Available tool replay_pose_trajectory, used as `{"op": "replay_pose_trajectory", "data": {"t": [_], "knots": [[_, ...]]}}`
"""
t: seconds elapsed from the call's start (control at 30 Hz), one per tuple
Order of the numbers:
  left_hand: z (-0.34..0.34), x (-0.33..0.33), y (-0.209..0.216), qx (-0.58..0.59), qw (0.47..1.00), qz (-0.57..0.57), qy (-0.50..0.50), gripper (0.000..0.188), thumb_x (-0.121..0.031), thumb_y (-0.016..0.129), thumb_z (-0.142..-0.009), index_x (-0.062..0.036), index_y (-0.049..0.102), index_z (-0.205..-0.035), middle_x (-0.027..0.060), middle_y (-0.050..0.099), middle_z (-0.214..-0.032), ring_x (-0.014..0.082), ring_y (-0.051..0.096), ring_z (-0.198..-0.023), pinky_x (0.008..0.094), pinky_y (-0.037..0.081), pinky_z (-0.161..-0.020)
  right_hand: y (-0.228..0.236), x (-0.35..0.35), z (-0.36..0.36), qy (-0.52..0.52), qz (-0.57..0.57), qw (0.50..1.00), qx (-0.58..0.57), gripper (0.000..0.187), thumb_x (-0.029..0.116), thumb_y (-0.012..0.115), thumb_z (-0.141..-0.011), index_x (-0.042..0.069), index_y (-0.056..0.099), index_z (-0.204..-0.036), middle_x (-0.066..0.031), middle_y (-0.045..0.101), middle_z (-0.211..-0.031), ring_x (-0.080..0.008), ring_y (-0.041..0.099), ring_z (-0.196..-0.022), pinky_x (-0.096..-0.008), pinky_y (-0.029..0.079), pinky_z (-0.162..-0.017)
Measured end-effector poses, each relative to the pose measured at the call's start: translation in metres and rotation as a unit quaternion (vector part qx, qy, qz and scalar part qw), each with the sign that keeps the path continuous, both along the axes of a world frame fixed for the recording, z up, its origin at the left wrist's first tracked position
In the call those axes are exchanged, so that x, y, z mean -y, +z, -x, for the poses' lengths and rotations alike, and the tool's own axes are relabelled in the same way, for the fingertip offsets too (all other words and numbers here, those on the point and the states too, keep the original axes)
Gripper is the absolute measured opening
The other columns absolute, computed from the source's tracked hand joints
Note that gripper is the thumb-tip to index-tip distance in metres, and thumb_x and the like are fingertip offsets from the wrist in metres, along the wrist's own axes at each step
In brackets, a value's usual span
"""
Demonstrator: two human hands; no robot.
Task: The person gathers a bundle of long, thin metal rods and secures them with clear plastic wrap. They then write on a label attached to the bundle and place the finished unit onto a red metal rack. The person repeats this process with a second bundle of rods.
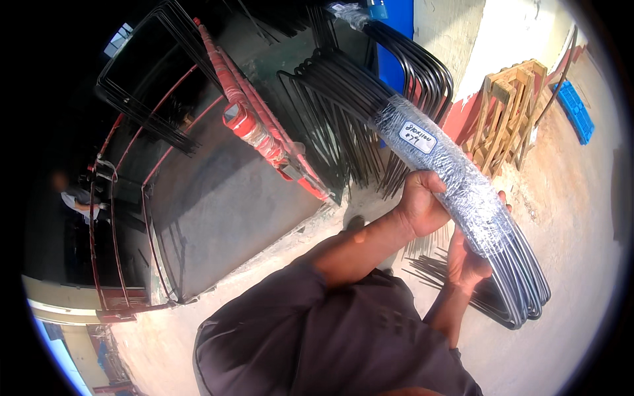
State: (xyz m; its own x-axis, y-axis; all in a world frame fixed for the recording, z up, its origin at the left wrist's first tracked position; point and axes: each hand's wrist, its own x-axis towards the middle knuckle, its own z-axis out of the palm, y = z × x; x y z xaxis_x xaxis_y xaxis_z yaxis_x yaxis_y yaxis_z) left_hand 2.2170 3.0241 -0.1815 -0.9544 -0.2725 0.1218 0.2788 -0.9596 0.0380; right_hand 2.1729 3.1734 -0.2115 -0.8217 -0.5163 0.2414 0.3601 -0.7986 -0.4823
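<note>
A bundle of bent black metal rods (528, 284), looped at its lower end, slants across the right half of the view. Clear plastic film (456, 178) wraps its middle and carries a white label (417, 136) with a blue border. My left hand (426, 206) grips the wrapped part from the left side, thumb on top. Lower down, my right hand (470, 259) holds it from underneath; the bundle hides most of its fingers, and some fingertips show at the far edge.
Similar black rod bundles (422, 72) stand against a blue panel (395, 53). To the right are a wooden pallet (508, 112) and a blue plastic crate (576, 112). A red film-wrapped frame (244, 122) and red railings (148, 198) stand left. A person (78, 201) is farther off.
</note>
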Motion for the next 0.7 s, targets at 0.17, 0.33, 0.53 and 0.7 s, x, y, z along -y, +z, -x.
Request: {"op": "replay_pose_trajectory", "data": {"t": [0.17, 0.33, 0.53, 0.7], "knots": [[-0.014, -0.051, 0.022, -0.066, 0.996, 0.058, 0.005, 0.069, -0.007, 0.068, -0.069, 0.001, 0.063, -0.137, 0.0159, 0.072, -0.131, 0.0329, 0.065, -0.128, 0.0508, 0.042, -0.12, 0.065, -0.046, -0.015, -0.108, 0.02, 0.985, 0.132, 0.122, 0.018, 0.104, -0.051, -0.002, 0.046, -0.157, -0.0157, 0.043, -0.168, -0.0336, 0.035, -0.157, -0.0505, 0.017, -0.137], [-0.036, -0.064, 0.017, -0.075, 0.992, 0.094, 0.03, 0.052, -0.02, 0.077, -0.09, -0.0009, 0.064, -0.136, 0.0126, 0.072, -0.131, 0.0284, 0.063, -0.128, 0.0471, 0.041, -0.117, 0.064, -0.08, -0.018, -0.026, 0.127, 0.99, 0.052, 0.134, 0.015, 0.106, -0.037, -0.007, 0.047, -0.155, -0.0214, 0.045, -0.165, -0.0365, 0.035, -0.157, -0.0538, 0.016, -0.137], [-0.067, -0.015, 0.024, -0.082, 0.991, 0.057, 0.09, 0.096, -0.045, 0.087, -0.084, 0.0012, 0.046, -0.158, 0.0182, 0.057, -0.155, 0.0357, 0.05, -0.147, 0.0555, 0.031, -0.128, 0.075, -0.083, -0.015, -0.021, 0.083, 0.996, -0.005, 0.145, 0.031, 0.111, -0.041, -0.005, 0.038, -0.16, -0.0202, 0.043, -0.166, -0.0395, 0.03, -0.159, -0.0585, 0.013, -0.136], [-0.076, -0.007, 0.01, -0.083, 0.992, 0.031, 0.089, 0.08, -0.023, 0.083, -0.086, 0.0015, 0.049, -0.154, 0.0175, 0.061, -0.149, 0.0343, 0.055, -0.141, 0.0532, 0.037, -0.125, 0.076, -0.066, -0.016, 0.019, 0.075, 0.997, -0.007, 0.142, 0.024, 0.11, -0.041, -0.001, 0.04, -0.162, -0.0165, 0.043, -0.167, -0.0425, 0.026, -0.16, -0.059, 0.012, -0.136]]}}
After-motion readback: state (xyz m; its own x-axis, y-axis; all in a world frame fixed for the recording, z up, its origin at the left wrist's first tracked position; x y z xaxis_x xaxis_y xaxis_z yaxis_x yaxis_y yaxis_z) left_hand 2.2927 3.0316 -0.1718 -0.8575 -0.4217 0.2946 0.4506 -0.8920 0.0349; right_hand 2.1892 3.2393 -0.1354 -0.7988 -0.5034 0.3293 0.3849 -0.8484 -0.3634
